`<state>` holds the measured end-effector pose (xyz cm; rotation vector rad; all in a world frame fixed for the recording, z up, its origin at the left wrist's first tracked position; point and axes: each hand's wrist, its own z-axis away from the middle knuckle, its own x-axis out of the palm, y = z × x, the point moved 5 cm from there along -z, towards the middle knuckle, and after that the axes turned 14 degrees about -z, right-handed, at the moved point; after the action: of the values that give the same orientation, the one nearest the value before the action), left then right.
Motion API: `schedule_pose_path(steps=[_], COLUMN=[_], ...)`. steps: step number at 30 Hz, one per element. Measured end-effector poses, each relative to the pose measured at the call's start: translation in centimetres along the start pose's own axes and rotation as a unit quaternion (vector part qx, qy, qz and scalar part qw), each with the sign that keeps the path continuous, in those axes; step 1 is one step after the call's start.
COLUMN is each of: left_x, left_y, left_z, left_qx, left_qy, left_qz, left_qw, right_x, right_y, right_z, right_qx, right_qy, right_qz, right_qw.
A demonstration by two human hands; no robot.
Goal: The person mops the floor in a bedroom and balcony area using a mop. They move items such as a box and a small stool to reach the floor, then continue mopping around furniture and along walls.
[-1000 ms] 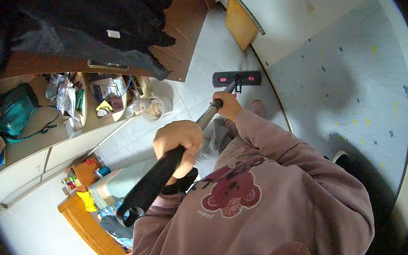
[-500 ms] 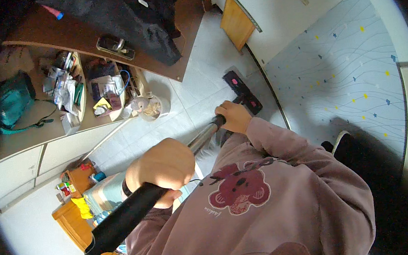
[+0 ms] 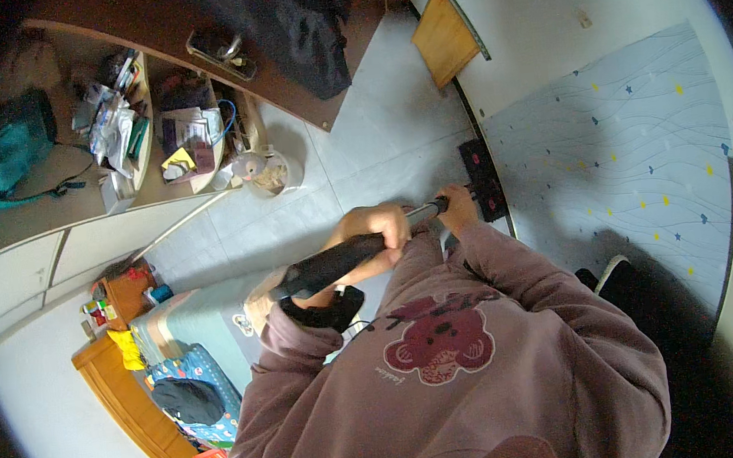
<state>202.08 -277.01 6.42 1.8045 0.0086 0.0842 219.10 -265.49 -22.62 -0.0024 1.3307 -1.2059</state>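
Note:
A long-handled broom [image 3: 330, 265] slants across in front of me, with a thick black grip and a metal pole. My left hand [image 3: 377, 226], a black band at its wrist, is closed round the forward end of the grip. Farther along the pole, my right hand [image 3: 459, 210] is closed on a black section near the broom's head. The dark broom head [image 3: 482, 175], marked with pink spots, lies on the floor against the foot of the right wall. My right hand and sleeve partly hide where pole and head join.
A small bin [image 3: 279, 175] stands on the tiles by a cluttered shelf unit [image 3: 151, 160]. Dark clothes hang on a brown door [image 3: 286, 105]. A wooden panel [image 3: 447, 39] juts near the far wall. A bed [image 3: 191, 318] is at left; a dark shoe [image 3: 614, 273] shows at right.
The broom head has moved right and nearer, up to the wall's foot. Both hands have shifted right, the left one also forward, and the broom grip has swung along with them.

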Motion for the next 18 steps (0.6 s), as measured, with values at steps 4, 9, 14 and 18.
schedule_pose_path(steps=[4,9,14,18], left_x=[-0.9,-1.8,-1.5,-1.6], left_y=[1.9,6.9,10.5,12.6], left_z=[3.0,4.9,5.8,6.8], left_qx=[-0.004,0.015,0.033,0.064], left_qy=[0.015,0.125,0.128,0.082], left_qz=[-0.076,-0.112,-0.199,-0.203], left_qw=[0.997,0.986,0.971,0.974], right_x=[1.6,2.9,4.0,2.6], right_y=[-3.7,-11.3,-16.6,-18.9], right_z=[0.0,-1.1,-1.0,-0.7], right_qx=[-0.083,-0.180,-0.250,-0.301], right_qy=[0.013,-0.052,-0.068,-0.048], right_qz=[-0.068,-0.176,-0.213,-0.248], right_qw=[0.994,0.967,0.942,0.920])
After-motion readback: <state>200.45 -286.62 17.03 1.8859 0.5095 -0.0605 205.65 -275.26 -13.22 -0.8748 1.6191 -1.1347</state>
